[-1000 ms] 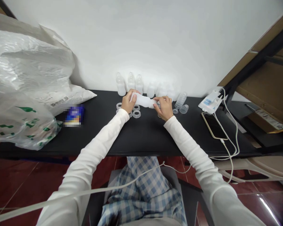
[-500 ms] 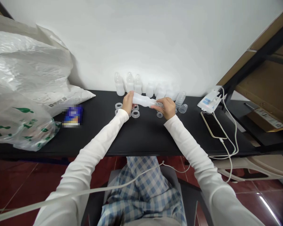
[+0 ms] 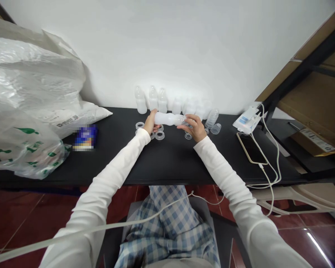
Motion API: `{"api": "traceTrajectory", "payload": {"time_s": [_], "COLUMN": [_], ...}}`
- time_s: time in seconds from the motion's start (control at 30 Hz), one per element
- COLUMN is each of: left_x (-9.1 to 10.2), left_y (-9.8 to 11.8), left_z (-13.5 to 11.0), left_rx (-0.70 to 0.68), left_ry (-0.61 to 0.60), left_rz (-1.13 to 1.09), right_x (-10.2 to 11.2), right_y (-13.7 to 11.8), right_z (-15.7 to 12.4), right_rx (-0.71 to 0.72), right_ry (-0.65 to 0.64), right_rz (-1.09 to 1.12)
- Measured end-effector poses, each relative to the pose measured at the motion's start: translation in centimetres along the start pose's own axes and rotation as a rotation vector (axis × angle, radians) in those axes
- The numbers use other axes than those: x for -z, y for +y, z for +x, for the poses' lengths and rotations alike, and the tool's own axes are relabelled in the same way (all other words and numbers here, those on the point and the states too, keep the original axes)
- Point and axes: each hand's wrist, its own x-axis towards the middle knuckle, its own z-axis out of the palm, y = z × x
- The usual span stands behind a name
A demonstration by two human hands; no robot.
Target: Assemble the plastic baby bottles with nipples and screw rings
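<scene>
My left hand (image 3: 150, 122) is closed around the base of a white baby bottle (image 3: 167, 119), which lies sideways in the air above the table. At its other end, the fingers of my right hand (image 3: 195, 127) are curled round the clear cap (image 3: 181, 120), partly hiding it. Clear collar rings (image 3: 160, 135) lie on the table below my left hand, some of them covered by it. A smaller clear ring (image 3: 188, 136) lies under my right hand. Behind my hands stand three capped bottles (image 3: 152, 97) and several uncapped ones (image 3: 176, 106).
Stacked clear caps (image 3: 212, 118) and one loose cap (image 3: 216, 128) lie right of my hands. Farther right are a phone (image 3: 251, 148) with a cable and a white power strip (image 3: 247, 120). Plastic bags (image 3: 30, 74) and a blue packet (image 3: 85, 137) take up the left side.
The bottle has turned closer to level, its cap end rising slightly. My right hand's fingers have shifted their hold and spread a little around the cap.
</scene>
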Motion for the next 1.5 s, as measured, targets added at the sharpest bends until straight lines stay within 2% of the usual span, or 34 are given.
{"api": "traceTrajectory", "payload": {"time_s": [0.1,0.2,0.27,0.37,0.47,0.53,0.7,0.87,0.97,1.03,1.17,1.3,1.4,1.5], "left_x": [1.0,1.6,1.5,0.5,-1.4,-2.8,-5.5,-6.4,-7.1,-7.9,-9.5,-9.6,-8.5,-6.9], "left_y": [-0.1,-0.4,-0.6,-1.2,-2.0,-2.4,-2.6,-2.4,-2.2,-2.0,-2.1,-2.8,-3.4,-3.5], "left_z": [0.8,1.7,2.1,2.2,2.1,2.2,3.9,5.2,5.3,5.3,5.0,3.2,1.3,0.0], "left_rx": [-0.035,-0.137,-0.215,-0.281,-0.226,-0.194,-0.298,-0.288,-0.277,-0.28,-0.246,-0.298,-0.317,-0.306], "left_ry": [0.115,0.27,0.318,0.271,0.171,0.147,0.142,0.107,0.124,0.136,0.137,0.201,0.251,0.273], "left_rz": [-0.048,-0.064,-0.04,0.036,0.161,0.291,0.71,0.907,1.04,1.07,0.991,1.158,1.338,1.426], "right_x": [0.6,1.4,1.9,2.2,2.2,2.1,2.4,2.3,2.2,2.2,2.4,2.5,2.3,2.2], "right_y": [0.3,0.8,1.0,1.1,1.3,1.6,2.2,2.0,2.0,2.1,2.2,2.1,1.6,1.2], "right_z": [0.3,0.5,0.6,0.7,0.6,0.5,0.6,0.8,0.7,0.6,0.6,0.8,0.9,0.9], "right_rx": [-0.01,-0.045,-0.083,-0.149,-0.199,-0.224,-0.331,-0.283,-0.26,-0.27,-0.296,-0.292,-0.271,-0.256], "right_ry": [0.073,0.203,0.264,0.292,0.282,0.269,0.233,0.297,0.287,0.27,0.254,0.243,0.229,0.185], "right_rz": [-0.045,-0.146,-0.208,-0.247,-0.239,-0.221,-0.121,-0.155,-0.175,-0.161,-0.171,-0.21,-0.229,-0.222]}}
